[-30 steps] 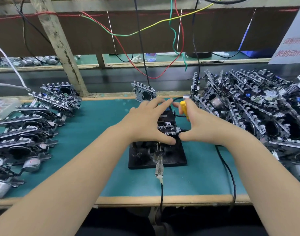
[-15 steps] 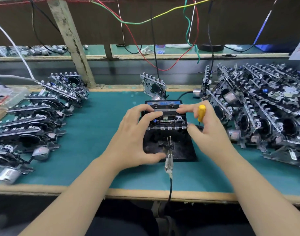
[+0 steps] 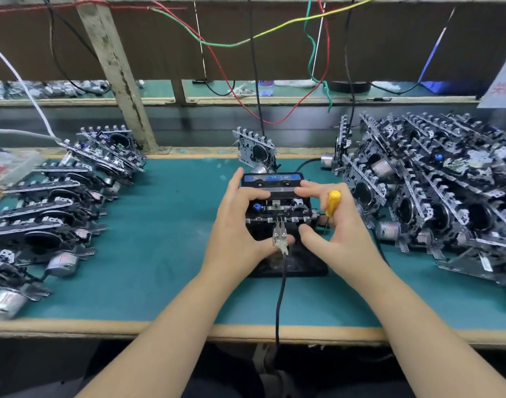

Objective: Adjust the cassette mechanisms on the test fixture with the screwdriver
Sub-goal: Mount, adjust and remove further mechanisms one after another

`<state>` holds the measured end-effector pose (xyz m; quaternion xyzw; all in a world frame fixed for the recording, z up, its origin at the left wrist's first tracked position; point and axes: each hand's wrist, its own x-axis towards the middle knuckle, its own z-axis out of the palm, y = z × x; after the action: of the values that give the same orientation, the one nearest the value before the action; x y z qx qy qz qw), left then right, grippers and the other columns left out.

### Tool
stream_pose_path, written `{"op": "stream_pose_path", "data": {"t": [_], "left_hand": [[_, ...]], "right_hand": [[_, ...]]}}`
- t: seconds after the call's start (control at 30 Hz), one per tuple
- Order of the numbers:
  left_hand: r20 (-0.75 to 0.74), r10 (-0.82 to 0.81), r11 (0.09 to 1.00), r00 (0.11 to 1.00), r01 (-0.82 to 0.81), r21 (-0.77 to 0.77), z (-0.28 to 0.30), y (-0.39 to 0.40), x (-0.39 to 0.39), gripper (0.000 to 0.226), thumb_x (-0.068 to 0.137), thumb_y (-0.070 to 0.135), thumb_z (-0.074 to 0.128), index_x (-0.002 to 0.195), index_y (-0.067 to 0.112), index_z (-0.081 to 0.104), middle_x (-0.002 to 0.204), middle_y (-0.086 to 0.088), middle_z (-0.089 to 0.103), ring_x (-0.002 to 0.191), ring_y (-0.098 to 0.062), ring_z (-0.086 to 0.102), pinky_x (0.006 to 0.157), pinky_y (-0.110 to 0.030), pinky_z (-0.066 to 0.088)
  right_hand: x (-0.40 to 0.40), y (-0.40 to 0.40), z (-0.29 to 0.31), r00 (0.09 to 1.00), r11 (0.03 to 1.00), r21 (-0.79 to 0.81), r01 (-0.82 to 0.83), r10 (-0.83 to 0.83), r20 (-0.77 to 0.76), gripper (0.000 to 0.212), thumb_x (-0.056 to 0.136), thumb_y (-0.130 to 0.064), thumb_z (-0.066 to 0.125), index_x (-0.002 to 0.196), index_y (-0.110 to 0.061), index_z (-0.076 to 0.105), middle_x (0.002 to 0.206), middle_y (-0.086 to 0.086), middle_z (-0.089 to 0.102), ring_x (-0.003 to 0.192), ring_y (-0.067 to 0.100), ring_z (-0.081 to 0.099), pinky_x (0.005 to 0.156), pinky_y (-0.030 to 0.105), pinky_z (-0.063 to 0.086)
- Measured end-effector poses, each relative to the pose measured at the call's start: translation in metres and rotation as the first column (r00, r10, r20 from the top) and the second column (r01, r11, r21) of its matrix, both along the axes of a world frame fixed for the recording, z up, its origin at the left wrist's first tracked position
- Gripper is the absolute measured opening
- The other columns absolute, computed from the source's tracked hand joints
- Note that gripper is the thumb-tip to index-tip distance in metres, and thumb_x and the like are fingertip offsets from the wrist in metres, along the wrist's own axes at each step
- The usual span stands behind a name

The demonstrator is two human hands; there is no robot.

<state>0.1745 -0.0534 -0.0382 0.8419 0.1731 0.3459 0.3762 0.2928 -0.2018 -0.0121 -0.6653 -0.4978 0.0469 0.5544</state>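
Gripping mechanism (image 3: 279, 209) w/ both hands, right hand (image 3: 339, 234) fingers (screwdriver (image 3: 331, 203) tucked)

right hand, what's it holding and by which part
The right hand holds the screwdriver by the lower part of its yellow handle.

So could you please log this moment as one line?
left hand: holds mechanism on fixture | right hand: grips screwdriver, steadies mechanism | tip: off screw

an electronics assembly workshop: piled cassette mechanisms (image 3: 435, 179), hanging wires (image 3: 246, 41), green bench (image 3: 160, 254).
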Motion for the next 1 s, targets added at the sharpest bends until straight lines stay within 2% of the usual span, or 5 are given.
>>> {"op": "stream_pose_path", "data": {"t": [0.13, 0.37, 0.7, 0.8, 1.0], "left_hand": [[0.043, -0.001, 1.000, 0.999, 0.001, -0.009, -0.010, -0.001, -0.002, 0.073, 0.055, 0.033, 0.096, 0.108, 0.055, 0.051, 0.163, 0.026, 0.017, 0.145, 0.009, 0.026, 0.104, -0.003, 0.027], [0.107, 0.011, 1.000, 0.994, -0.008, -0.026, -0.014, 0.003, 0.002, 0.073, 0.055, 0.056, 0.090, 0.117, 0.054, 0.051, 0.160, 0.035, 0.013, 0.147, -0.002, 0.031, 0.110, -0.044, 0.045], [0.102, 0.011, 0.997, 0.995, -0.003, -0.079, -0.004, -0.003, -0.001, 0.074, 0.047, 0.053, 0.089, 0.112, 0.054, 0.054, 0.156, 0.041, 0.017, 0.141, 0.010, 0.032, 0.104, -0.021, 0.039], [0.093, 0.006, 0.996, 0.996, 0.002, -0.085, -0.001, -0.004, -0.002, 0.073, 0.047, 0.054, 0.087, 0.111, 0.056, 0.053, 0.158, 0.036, 0.021, 0.140, 0.010, 0.034, 0.101, -0.011, 0.037], [0.075, -0.010, 0.998, 0.997, 0.015, -0.066, 0.001, -0.004, -0.002, 0.073, 0.051, 0.051, 0.091, 0.112, 0.057, 0.051, 0.159, 0.034, 0.020, 0.140, 0.012, 0.032, 0.099, -0.007, 0.033]], "right_hand": [[-0.002, -0.001, -0.008, 0.998, 0.998, -0.020, 0.059, -0.058, 0.012, 0.064, 0.080, 0.007, 0.072, 0.108, -0.044, 0.046, 0.135, -0.006, 0.059, 0.139, 0.003, 0.046, 0.113, 0.019, 0.034], [0.010, 0.003, -0.006, 0.998, 0.990, -0.126, 0.061, -0.056, 0.041, 0.059, 0.080, -0.010, 0.078, 0.116, -0.050, 0.053, 0.138, -0.039, 0.046, 0.133, -0.009, 0.046, 0.099, 0.001, 0.033], [0.005, 0.001, -0.004, 0.997, 0.990, -0.120, 0.075, -0.075, 0.009, 0.046, 0.083, -0.011, 0.076, 0.117, -0.032, 0.054, 0.133, -0.035, 0.053, 0.136, -0.010, 0.042, 0.109, 0.012, 0.035], [0.003, 0.001, -0.004, 0.995, 0.989, -0.110, 0.099, -0.101, -0.004, 0.048, 0.082, -0.012, 0.077, 0.116, -0.035, 0.054, 0.136, -0.023, 0.055, 0.135, -0.008, 0.044, 0.111, 0.025, 0.039], [0.002, 0.002, -0.004, 0.992, 0.984, -0.131, 0.119, -0.124, -0.030, 0.052, 0.082, -0.020, 0.077, 0.110, -0.053, 0.048, 0.135, -0.030, 0.053, 0.131, -0.011, 0.046, 0.103, 0.016, 0.037]]}}
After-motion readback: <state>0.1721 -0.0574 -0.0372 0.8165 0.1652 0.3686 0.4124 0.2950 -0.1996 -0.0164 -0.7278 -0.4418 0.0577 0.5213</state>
